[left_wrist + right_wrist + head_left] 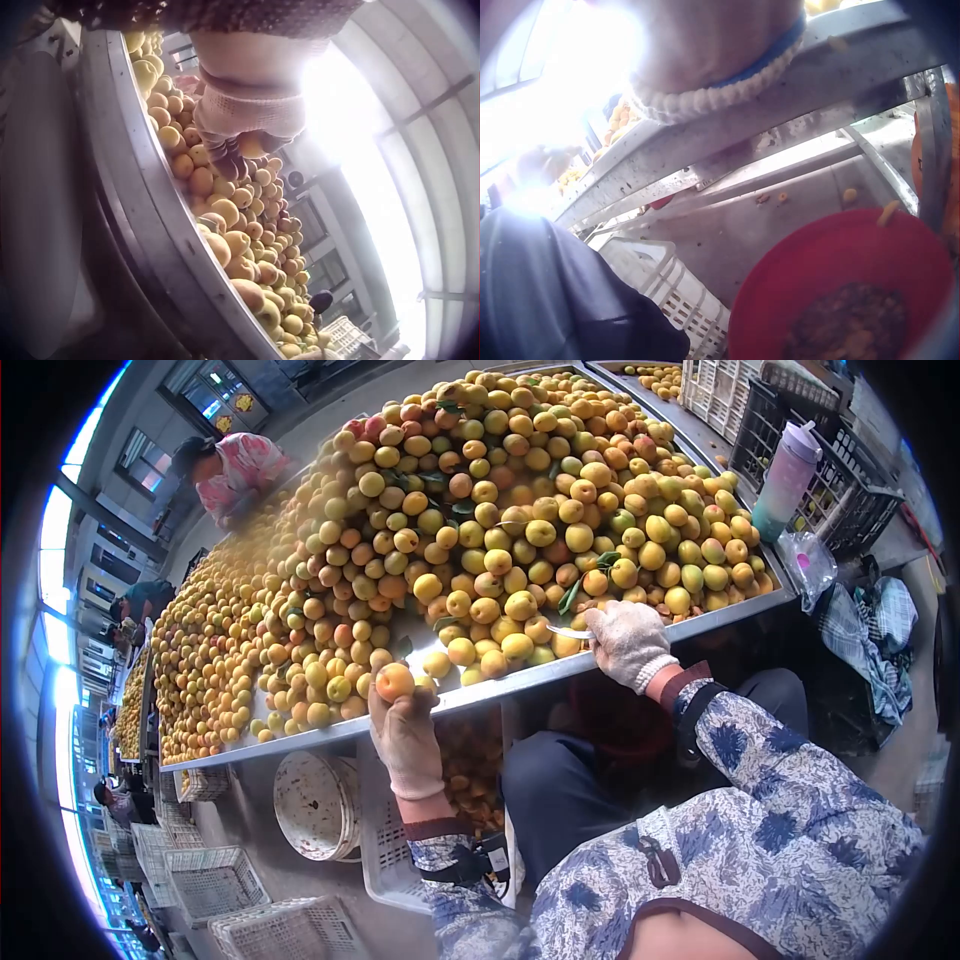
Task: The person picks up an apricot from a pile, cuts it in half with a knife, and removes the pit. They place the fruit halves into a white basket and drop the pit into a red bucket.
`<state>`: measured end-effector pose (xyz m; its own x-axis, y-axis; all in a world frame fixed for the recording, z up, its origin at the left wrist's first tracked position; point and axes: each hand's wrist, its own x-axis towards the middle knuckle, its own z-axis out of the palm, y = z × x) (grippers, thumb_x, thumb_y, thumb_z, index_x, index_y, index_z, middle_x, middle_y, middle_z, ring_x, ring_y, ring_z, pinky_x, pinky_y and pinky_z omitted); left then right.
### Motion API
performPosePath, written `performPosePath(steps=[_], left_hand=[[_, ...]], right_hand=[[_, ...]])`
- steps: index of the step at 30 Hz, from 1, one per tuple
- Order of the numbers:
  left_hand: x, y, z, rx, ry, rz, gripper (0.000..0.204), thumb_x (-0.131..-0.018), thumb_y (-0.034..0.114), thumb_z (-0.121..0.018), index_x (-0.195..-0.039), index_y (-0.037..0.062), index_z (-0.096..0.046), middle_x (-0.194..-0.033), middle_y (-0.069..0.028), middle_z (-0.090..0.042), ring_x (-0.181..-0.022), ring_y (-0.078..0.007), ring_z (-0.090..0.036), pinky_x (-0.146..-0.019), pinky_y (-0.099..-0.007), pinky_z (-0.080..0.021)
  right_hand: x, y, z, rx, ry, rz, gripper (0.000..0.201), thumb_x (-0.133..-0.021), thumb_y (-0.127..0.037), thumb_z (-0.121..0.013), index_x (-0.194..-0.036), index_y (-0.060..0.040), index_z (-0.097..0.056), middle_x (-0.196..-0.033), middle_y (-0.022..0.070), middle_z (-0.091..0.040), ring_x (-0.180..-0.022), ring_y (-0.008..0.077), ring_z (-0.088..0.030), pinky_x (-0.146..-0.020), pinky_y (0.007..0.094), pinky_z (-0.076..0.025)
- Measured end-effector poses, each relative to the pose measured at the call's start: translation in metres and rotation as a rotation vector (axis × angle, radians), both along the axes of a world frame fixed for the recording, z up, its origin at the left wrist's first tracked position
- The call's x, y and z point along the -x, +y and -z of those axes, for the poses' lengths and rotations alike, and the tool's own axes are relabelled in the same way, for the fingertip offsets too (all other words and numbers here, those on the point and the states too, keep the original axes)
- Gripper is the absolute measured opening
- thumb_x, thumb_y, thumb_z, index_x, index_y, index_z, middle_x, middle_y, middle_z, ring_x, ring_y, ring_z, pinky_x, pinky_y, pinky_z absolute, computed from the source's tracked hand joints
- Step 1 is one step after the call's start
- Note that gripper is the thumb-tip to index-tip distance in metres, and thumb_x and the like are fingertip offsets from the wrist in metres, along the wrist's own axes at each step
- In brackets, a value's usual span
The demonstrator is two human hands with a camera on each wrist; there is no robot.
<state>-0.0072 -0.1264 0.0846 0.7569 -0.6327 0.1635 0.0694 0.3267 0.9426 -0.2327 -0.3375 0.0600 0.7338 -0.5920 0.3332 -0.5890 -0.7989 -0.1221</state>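
Note:
My gloved left hand (408, 742) grips an apricot (395, 681) at the front edge of the metal table. The fruit shows between the fingers in the left wrist view as well. A little farther right, my gloved right hand (632, 645) holds a thin, pale, slightly curved tool (570, 632) just above the table's rim; its handle is hidden in the fist. Behind both hands rises a large heap of yellow-orange apricots (490, 510) with a few green leaves (570, 598) among them. In the right wrist view only the wrist and glove cuff show.
The table's metal rim (590, 653) runs before me. Below stand a white bucket (310, 805), a white crate (385, 840) and a red basin (780, 262) with brownish pieces inside. A tumbler (790, 475) stands at the right corner by a black crate (850, 500). Another person (235, 475) works across the heap.

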Motion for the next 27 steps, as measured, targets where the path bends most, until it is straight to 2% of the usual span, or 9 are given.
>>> performPosePath(steps=[2, 3, 7, 14, 19, 21, 23, 25, 27], left_hand=[[0.031, 0.006, -0.005, 0.019, 0.027, 0.016, 0.053, -0.091, 0.017, -0.056, -0.141, 0.0057, -0.043, -0.121, -0.0069, -0.056, -0.093, -0.0183, -0.058, -0.084, -0.0334, -0.050], [0.044, 0.006, -0.008, 0.261, 0.355, 0.122, 0.048, -0.096, 0.025, -0.052, -0.139, 0.0070, -0.044, -0.120, -0.0077, -0.057, -0.092, -0.0207, -0.059, -0.084, -0.0352, -0.050], [0.093, 0.016, -0.024, 0.010, 0.371, 0.078, 0.039, -0.100, 0.030, -0.051, -0.130, 0.0037, -0.049, -0.111, -0.0089, -0.058, -0.086, -0.0214, -0.062, -0.077, -0.0360, -0.054], [0.124, 0.011, -0.005, 0.130, 0.647, 0.168, 0.043, -0.103, 0.043, -0.043, -0.122, 0.0050, -0.052, -0.101, -0.0102, -0.063, -0.083, -0.0231, -0.065, -0.074, -0.0384, -0.056], [0.160, -0.023, -0.013, -0.028, 0.789, 0.207, 0.040, -0.103, 0.047, -0.041, -0.114, 0.0101, -0.053, -0.100, -0.0122, -0.065, -0.067, -0.0162, -0.059, -0.054, -0.0258, -0.046], [0.169, -0.028, -0.006, -0.077, 0.793, 0.267, 0.041, -0.102, 0.049, -0.040, -0.113, 0.0115, -0.053, -0.101, -0.0122, -0.065, -0.062, -0.0131, -0.053, -0.049, -0.0227, -0.039], [0.175, -0.030, 0.004, -0.010, 0.768, 0.386, 0.042, -0.103, 0.049, -0.039, -0.114, 0.0115, -0.053, -0.103, -0.0124, -0.065, -0.061, -0.0124, -0.052, -0.049, -0.0226, -0.038], [0.180, -0.035, 0.007, -0.008, 0.778, 0.406, 0.043, -0.103, 0.049, -0.039, -0.116, 0.0114, -0.054, -0.103, -0.0114, -0.065, -0.062, -0.0133, -0.053, -0.050, -0.0235, -0.041], [0.187, -0.040, 0.005, -0.046, 0.806, 0.321, 0.041, -0.103, 0.047, -0.039, -0.119, 0.0110, -0.053, -0.102, -0.0107, -0.065, -0.065, -0.0180, -0.058, -0.055, -0.0285, -0.048]], right_hand=[[0.002, 0.001, 0.000, 0.004, -0.026, 0.020, 0.012, -0.080, -0.021, -0.064, -0.088, -0.0125, -0.064, -0.079, 0.0096, -0.064, -0.073, 0.0308, -0.066, -0.063, 0.0460, -0.051], [0.003, 0.001, 0.001, 0.008, -0.064, 0.011, 0.011, -0.081, -0.022, -0.064, -0.087, -0.0126, -0.064, -0.079, 0.0092, -0.065, -0.074, 0.0312, -0.066, -0.064, 0.0460, -0.052], [0.006, 0.001, 0.006, -0.051, -0.103, 0.015, 0.022, -0.080, -0.024, -0.067, -0.099, -0.0138, -0.064, -0.084, 0.0096, -0.065, -0.079, 0.0312, -0.066, -0.069, 0.0451, -0.052], [0.054, 0.023, -0.011, 0.053, -0.509, -0.289, 0.040, -0.088, -0.024, -0.067, -0.124, -0.0102, -0.059, -0.085, 0.0091, -0.060, -0.077, 0.0302, -0.059, -0.069, 0.0420, -0.048], [0.065, 0.060, -0.043, -0.422, -0.885, -0.298, 0.028, -0.098, -0.021, -0.060, -0.119, -0.0031, -0.061, -0.087, 0.0094, -0.065, -0.079, 0.0229, -0.064, -0.069, 0.0318, -0.052], [0.086, 0.072, -0.115, -1.370, -0.833, 0.009, 0.039, -0.093, -0.017, -0.066, -0.127, -0.0032, -0.053, -0.076, 0.0023, -0.058, -0.056, 0.0097, -0.055, -0.050, 0.0241, -0.046], [0.100, 0.063, -0.135, -1.627, -0.872, -0.104, 0.061, -0.092, -0.012, -0.067, -0.144, -0.0032, -0.036, -0.074, -0.0004, -0.053, -0.051, 0.0089, -0.052, -0.049, 0.0240, -0.046], [0.099, 0.070, -0.117, -1.488, -1.047, -0.167, 0.070, -0.085, -0.001, -0.069, -0.145, -0.0020, -0.034, -0.076, 0.0030, -0.055, -0.056, 0.0126, -0.057, -0.051, 0.0267, -0.048], [0.099, 0.084, -0.065, -1.519, -0.857, -0.046, 0.064, -0.083, 0.002, -0.067, -0.141, -0.0039, -0.039, -0.079, 0.0034, -0.056, -0.056, 0.0133, -0.057, -0.049, 0.0278, -0.048]])
